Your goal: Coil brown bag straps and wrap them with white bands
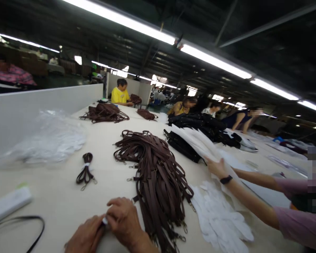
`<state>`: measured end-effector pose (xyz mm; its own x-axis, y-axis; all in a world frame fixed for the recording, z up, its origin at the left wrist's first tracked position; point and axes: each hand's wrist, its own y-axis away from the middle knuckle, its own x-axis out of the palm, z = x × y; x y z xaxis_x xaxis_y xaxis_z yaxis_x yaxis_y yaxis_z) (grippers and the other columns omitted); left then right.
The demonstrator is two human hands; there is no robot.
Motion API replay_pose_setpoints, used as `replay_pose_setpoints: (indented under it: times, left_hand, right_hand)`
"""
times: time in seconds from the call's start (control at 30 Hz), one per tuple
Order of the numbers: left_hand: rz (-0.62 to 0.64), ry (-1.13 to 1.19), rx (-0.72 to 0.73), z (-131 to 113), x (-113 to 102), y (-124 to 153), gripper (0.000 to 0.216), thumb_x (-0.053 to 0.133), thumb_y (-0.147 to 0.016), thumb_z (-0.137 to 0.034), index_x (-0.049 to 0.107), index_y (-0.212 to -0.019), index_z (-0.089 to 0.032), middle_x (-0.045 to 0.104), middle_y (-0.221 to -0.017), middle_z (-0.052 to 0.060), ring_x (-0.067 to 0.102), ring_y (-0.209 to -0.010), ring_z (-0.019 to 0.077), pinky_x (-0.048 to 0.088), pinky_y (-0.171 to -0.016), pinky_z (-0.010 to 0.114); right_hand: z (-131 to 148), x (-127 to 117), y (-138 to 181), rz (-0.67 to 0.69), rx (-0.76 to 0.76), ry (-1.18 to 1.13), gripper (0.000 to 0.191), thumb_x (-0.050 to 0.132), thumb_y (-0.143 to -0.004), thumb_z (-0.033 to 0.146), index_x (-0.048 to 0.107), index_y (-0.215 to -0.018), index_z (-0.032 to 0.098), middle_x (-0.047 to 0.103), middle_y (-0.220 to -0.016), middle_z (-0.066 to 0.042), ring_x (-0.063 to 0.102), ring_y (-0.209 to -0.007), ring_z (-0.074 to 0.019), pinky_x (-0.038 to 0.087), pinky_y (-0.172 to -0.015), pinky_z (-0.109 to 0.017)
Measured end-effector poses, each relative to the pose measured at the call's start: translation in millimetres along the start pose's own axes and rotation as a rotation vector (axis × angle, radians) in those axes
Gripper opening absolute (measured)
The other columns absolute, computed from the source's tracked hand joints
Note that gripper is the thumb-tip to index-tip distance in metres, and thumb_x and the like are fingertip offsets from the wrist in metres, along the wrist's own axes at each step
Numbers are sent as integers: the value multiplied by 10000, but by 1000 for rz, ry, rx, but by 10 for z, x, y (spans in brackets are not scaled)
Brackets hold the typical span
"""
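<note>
At the near table edge the left hand (87,236) and right hand (123,219) meet knuckles up, fingertips pinched together on a small white strip (104,220). Just right of them lies the big heap of brown leather straps with metal clips (155,175), and farther left a single bundled brown strap (85,171). Beyond, a co-worker's hand (216,167) with a black wristband presses flat white sheets (200,144); no writing is legible.

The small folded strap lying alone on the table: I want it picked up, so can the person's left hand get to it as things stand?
Probably yes. Only bare table lies between the left hand and the folded strap, though both hands are pinching something small.
</note>
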<state>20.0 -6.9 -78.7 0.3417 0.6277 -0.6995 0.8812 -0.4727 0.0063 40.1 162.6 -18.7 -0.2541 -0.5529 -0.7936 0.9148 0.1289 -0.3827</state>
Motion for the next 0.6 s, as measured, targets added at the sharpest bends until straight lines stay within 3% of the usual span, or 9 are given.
replay_pose_setpoints:
  times: [0.13,0.27,0.37,0.47,0.6]
  left_hand:
    - [-9,-111,31,-83,-44,-2,378,329,-979,-361,605,-1215,-255,677,-1133,75,620,-1025,247,468,-944,435]
    - [35,-67,-25,-285,-296,-45,409,288,-989,-386,504,-1324,-291,607,-1340,45,603,-1158,245,462,-966,405]
    - [32,6,-66,-357,-447,-53,401,307,-975,-387,495,-1315,-286,585,-1362,39,584,-1181,251,426,-996,411]
    - [78,170,-131,-379,-514,-39,393,336,-965,-427,515,-1275,-267,660,-1108,39,629,-987,237,443,-897,387]
    - [101,491,-292,-461,-520,-25,458,420,-930,-477,466,-1327,-254,597,-830,-8,602,-702,190,444,-650,322]
  right_hand:
    - [-34,-111,1,-28,3,-102,77,674,-829,162,663,-790,228,733,-1027,20,631,-923,-151,451,-835,-317]
    - [-46,-295,-1,-121,-21,-270,58,662,-863,183,677,-826,225,727,-965,3,637,-929,-144,467,-838,-307]
    - [-8,-368,46,-181,-103,-280,38,653,-879,199,679,-865,223,725,-972,-4,636,-931,-134,467,-841,-304]
    - [-1,-468,91,-195,-231,-193,66,640,-880,175,663,-921,221,730,-995,-10,627,-918,-145,453,-834,-325]
    - [43,-604,111,-123,-426,-26,161,568,-898,124,641,-1010,215,734,-1025,-22,609,-884,-154,442,-844,-358]
